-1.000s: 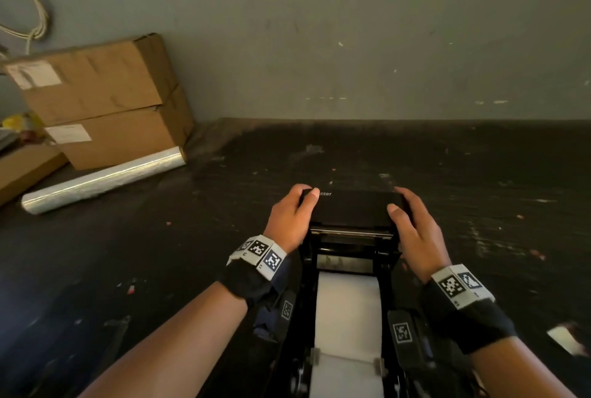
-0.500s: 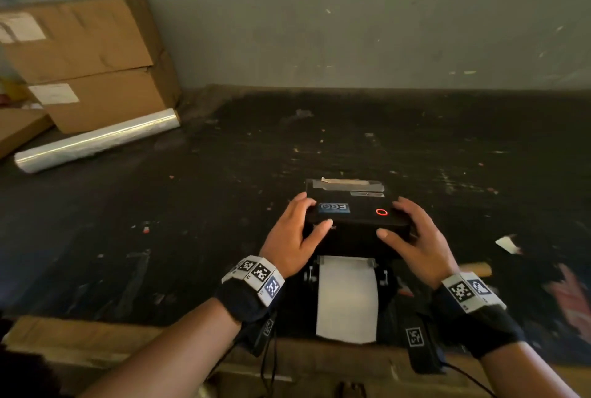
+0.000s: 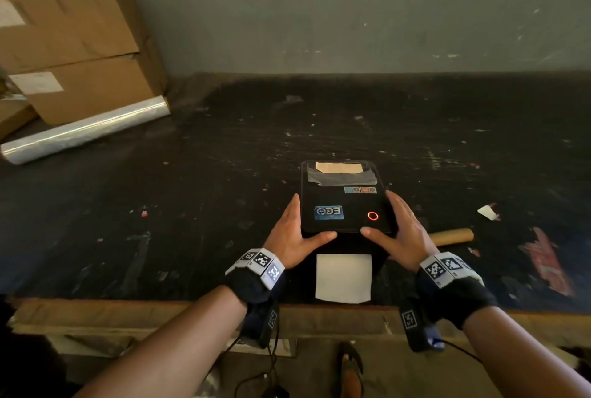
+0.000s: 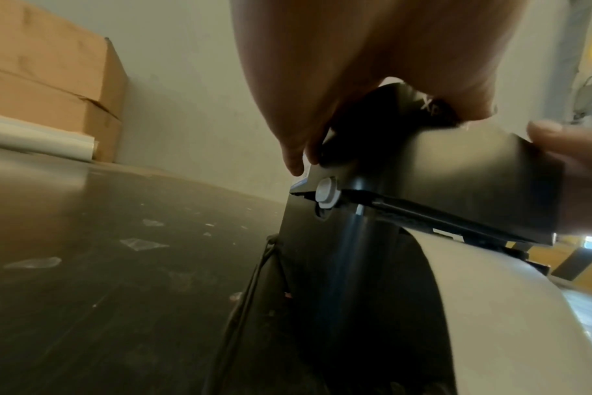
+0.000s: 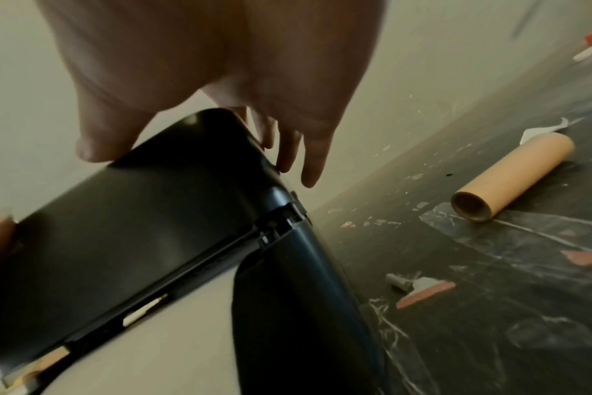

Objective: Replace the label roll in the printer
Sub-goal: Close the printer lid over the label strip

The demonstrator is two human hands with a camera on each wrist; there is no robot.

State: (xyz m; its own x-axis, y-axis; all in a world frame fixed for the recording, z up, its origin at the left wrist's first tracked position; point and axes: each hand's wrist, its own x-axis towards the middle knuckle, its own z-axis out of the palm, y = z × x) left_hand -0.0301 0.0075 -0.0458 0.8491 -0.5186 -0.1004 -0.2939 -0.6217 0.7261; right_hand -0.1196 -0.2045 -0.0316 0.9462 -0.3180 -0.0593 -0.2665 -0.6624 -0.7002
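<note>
The black label printer (image 3: 347, 205) stands near the table's front edge, a red ring light glowing on its lid. A strip of white label paper (image 3: 343, 277) comes out of its front. My left hand (image 3: 300, 229) lies along the lid's left side with straight fingers, thumb on the front edge. My right hand (image 3: 396, 231) mirrors it on the right side. The wrist views show the lid (image 4: 456, 165) lowered onto the body, a narrow seam (image 5: 220, 248) still showing between them. The roll inside is hidden.
An empty brown cardboard core (image 3: 452, 236) lies on the table right of the printer. Two cardboard boxes (image 3: 73, 45) and a roll of clear film (image 3: 86, 130) sit at the back left. Paper scraps litter the dark tabletop (image 3: 224, 173). A sandalled foot (image 3: 350, 369) shows below the table edge.
The lid has swung down from open to nearly flat on the body, covering the paper path. Both hands followed it down, and the head view has pulled back.
</note>
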